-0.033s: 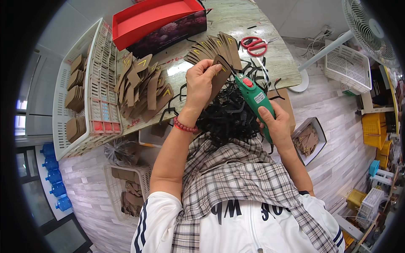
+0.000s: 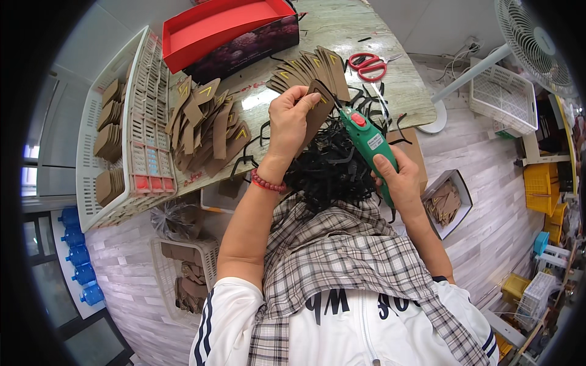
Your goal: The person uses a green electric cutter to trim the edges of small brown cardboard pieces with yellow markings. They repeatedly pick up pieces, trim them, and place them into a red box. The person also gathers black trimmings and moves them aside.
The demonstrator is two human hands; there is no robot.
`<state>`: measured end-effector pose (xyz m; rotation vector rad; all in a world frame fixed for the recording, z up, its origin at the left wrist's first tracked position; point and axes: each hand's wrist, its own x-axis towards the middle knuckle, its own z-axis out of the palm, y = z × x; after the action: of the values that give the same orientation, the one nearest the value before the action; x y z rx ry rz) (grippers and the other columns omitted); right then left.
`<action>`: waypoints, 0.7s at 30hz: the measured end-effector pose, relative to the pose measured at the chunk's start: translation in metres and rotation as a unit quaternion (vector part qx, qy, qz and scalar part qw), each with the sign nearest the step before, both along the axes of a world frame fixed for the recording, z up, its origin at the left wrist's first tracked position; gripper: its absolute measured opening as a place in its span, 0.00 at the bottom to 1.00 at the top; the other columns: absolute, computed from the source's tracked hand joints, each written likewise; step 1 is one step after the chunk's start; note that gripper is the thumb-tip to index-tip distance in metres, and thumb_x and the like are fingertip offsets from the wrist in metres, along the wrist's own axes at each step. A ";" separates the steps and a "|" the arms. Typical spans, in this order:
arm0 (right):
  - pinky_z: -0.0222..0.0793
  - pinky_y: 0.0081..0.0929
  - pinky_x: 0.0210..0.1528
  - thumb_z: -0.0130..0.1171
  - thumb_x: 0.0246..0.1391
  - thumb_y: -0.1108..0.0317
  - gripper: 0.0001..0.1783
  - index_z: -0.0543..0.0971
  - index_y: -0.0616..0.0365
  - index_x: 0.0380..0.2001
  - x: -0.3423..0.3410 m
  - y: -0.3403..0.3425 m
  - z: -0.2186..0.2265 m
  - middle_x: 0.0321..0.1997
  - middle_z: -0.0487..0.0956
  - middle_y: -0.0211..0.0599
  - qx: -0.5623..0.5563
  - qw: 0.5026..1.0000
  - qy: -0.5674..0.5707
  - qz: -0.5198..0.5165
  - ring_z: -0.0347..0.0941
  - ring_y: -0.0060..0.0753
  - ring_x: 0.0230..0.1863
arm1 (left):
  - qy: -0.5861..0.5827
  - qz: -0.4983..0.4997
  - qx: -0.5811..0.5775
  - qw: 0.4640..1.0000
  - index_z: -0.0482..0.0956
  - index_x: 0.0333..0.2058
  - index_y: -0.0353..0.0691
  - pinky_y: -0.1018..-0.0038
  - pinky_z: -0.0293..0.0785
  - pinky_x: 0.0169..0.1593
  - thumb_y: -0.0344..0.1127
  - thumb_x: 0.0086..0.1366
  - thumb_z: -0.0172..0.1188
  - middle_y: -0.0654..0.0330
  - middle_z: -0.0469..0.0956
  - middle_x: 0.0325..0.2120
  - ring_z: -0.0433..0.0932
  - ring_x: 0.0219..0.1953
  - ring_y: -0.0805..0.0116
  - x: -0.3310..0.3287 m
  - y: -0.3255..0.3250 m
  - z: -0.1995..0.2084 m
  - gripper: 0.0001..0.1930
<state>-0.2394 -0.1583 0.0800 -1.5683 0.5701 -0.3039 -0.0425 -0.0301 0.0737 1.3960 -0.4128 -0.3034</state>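
The left hand [image 2: 288, 119] pinches a brown cardboard tag [image 2: 317, 113] over the table. The right hand [image 2: 397, 177] is wrapped around a green glue gun [image 2: 366, 143], its tip at the tag. Many loose brown tags [image 2: 207, 125] lie left; a neat fanned row [image 2: 314, 66] sits far, maybe done.

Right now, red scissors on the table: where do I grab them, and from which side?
Grip the red scissors at the looped handles, which point toward the fanned brown cards; the blades point away, toward the table's right edge. They lie flat and nothing rests on them, so coming from above looks best. Both hands are busy: the left hand holds a brown card, the right hand the green tool.
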 end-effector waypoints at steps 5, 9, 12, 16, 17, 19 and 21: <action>0.62 0.13 0.22 0.63 0.55 0.57 0.20 0.78 0.63 0.42 0.000 -0.001 -0.001 0.23 0.74 0.26 0.004 1.000 0.000 0.005 0.65 0.13 0.19 | 0.007 -0.005 -0.009 1.000 0.79 0.30 0.31 0.85 0.61 0.27 0.29 0.60 0.60 0.73 0.72 0.21 0.64 0.24 0.86 0.000 -0.001 -0.005 0.06; 0.62 0.13 0.22 0.63 0.55 0.58 0.19 0.78 0.63 0.42 -0.001 -0.001 -0.001 0.23 0.74 0.26 -0.002 1.000 0.004 -0.002 0.65 0.13 0.19 | 0.007 -0.002 -0.006 1.000 0.79 0.30 0.31 0.85 0.61 0.27 0.29 0.60 0.60 0.73 0.72 0.21 0.64 0.24 0.86 0.000 -0.002 -0.004 0.06; 0.62 0.13 0.22 0.63 0.55 0.59 0.19 0.78 0.63 0.42 -0.002 0.001 -0.002 0.23 0.74 0.25 0.001 1.000 0.003 -0.005 0.65 0.13 0.20 | 0.011 -0.012 0.007 1.000 0.79 0.32 0.33 0.85 0.65 0.31 0.29 0.62 0.59 0.71 0.75 0.24 0.68 0.26 0.86 0.002 0.000 -0.004 0.05; 0.62 0.13 0.22 0.63 0.55 0.59 0.19 0.78 0.63 0.42 -0.001 0.001 -0.001 0.24 0.74 0.25 0.009 1.000 0.001 -0.001 0.66 0.13 0.20 | 0.016 -0.030 0.017 0.999 0.80 0.32 0.34 0.86 0.66 0.32 0.28 0.63 0.59 0.70 0.77 0.25 0.70 0.27 0.86 0.001 0.002 -0.004 0.04; 0.62 0.13 0.22 0.62 0.55 0.59 0.19 0.78 0.63 0.42 -0.001 0.001 -0.001 0.24 0.74 0.25 0.009 1.000 0.000 0.000 0.66 0.13 0.20 | 0.014 -0.029 0.017 0.999 0.79 0.32 0.34 0.86 0.65 0.32 0.29 0.62 0.59 0.71 0.76 0.25 0.69 0.27 0.86 0.000 0.001 -0.003 0.04; 0.63 0.13 0.22 0.62 0.55 0.59 0.18 0.78 0.63 0.42 -0.001 0.001 0.000 0.24 0.74 0.25 0.007 1.000 0.003 0.001 0.66 0.13 0.20 | 0.020 -0.039 0.009 0.999 0.79 0.32 0.34 0.86 0.65 0.31 0.29 0.62 0.59 0.71 0.76 0.25 0.69 0.26 0.86 -0.001 0.001 -0.001 0.04; 0.63 0.13 0.22 0.62 0.55 0.59 0.18 0.78 0.63 0.42 -0.001 0.000 0.000 0.24 0.74 0.26 0.004 1.000 0.004 0.002 0.66 0.13 0.20 | 0.022 -0.051 0.006 0.998 0.79 0.31 0.33 0.86 0.64 0.30 0.29 0.61 0.59 0.72 0.75 0.24 0.67 0.26 0.86 -0.001 0.002 0.002 0.05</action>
<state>-0.2403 -0.1579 0.0804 -1.5628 0.5743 -0.2923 -0.0438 -0.0283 0.0752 1.3798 -0.4478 -0.4189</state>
